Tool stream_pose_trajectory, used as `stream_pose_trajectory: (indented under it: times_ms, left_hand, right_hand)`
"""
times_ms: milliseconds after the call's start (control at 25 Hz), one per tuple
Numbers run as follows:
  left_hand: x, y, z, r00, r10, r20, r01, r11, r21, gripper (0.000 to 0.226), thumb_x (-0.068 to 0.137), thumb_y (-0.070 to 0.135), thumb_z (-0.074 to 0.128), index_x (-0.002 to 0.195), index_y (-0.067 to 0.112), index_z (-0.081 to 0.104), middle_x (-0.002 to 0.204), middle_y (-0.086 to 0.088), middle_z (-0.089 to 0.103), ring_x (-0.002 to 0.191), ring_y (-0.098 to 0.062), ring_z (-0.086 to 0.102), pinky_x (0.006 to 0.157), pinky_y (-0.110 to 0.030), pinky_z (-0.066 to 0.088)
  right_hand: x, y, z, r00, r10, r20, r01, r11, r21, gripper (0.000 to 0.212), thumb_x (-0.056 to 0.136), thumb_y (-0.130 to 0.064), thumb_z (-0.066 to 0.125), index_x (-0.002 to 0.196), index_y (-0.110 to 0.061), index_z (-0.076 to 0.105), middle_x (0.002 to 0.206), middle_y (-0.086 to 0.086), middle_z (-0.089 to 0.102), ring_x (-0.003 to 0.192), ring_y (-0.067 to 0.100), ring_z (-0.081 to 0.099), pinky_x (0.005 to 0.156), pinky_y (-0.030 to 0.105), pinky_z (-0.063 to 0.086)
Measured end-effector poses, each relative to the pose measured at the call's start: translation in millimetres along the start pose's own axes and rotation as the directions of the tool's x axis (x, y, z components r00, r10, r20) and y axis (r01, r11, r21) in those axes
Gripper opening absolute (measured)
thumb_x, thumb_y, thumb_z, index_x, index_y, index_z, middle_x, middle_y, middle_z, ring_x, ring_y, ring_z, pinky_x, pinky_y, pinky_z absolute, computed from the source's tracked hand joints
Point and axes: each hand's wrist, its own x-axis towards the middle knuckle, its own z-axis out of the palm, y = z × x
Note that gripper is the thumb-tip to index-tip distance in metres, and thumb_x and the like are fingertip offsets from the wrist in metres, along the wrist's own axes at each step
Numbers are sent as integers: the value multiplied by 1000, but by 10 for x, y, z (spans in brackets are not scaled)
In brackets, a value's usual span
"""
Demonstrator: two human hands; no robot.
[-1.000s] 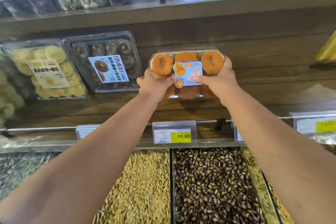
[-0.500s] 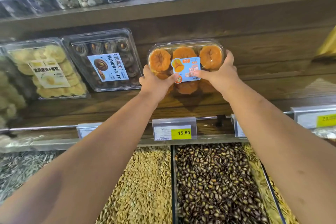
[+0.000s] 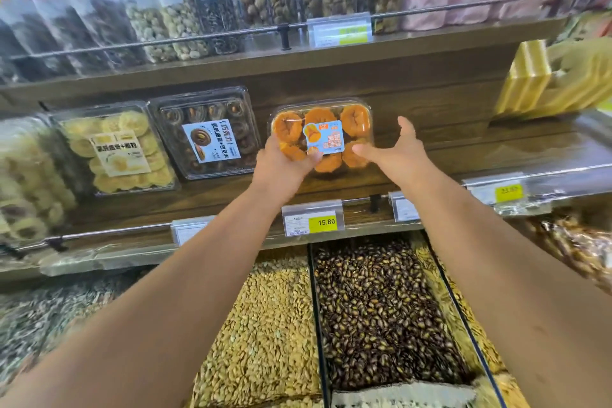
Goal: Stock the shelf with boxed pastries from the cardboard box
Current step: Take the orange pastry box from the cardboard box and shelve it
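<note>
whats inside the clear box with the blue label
Round orange pastries fill the clear box. The blue label covers the middle ones and the left hand hides the lower left corner, so the count is unclear.

Yellow price tag (image 3: 326, 222) on the shelf rail (image 3: 132, 229) reads 15.80 — the dark cookie box (image 3: 238, 116) carries a blue label (image 3: 212, 141) headed 巧克力; the right-hand yellow tag (image 3: 508, 193) is too blurred to read.

Glossy clear-plastic pastry box (image 3: 356, 109), wood shelf (image 3: 463, 156)
</note>
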Motion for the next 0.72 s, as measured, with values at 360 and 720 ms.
stream_pose_trajectory:
  times_ms: [360, 720]
  left_hand:
    - [-1309, 139, 316, 943, 159, 292, -113, 979, -169, 93, 78, 59, 68, 153, 22, 27, 152, -1, 39, 138, -18, 39, 115, -40, 33]
    - [-2819, 148, 1140, 772, 197, 604, -77, 973, -220, 80, 85, 58, 62, 151, 27, 30, 153, -1, 40, 134, -20, 45, 111, -42, 37]
  right_hand:
    - [-1476, 578, -402, 992, 36, -124, -10, 980, 199, 113, 59, -61, 79, 152, -34, 21, 156, 4, 30, 138, 21, 37, 112, 38, 33]
    - [-3050, 1698, -1205, 882, 356, -308, -153, 836, 527, 91, 78, -40, 78, 152, -31, 26, 153, 2, 34, 134, 21, 40, 108, 45, 37]
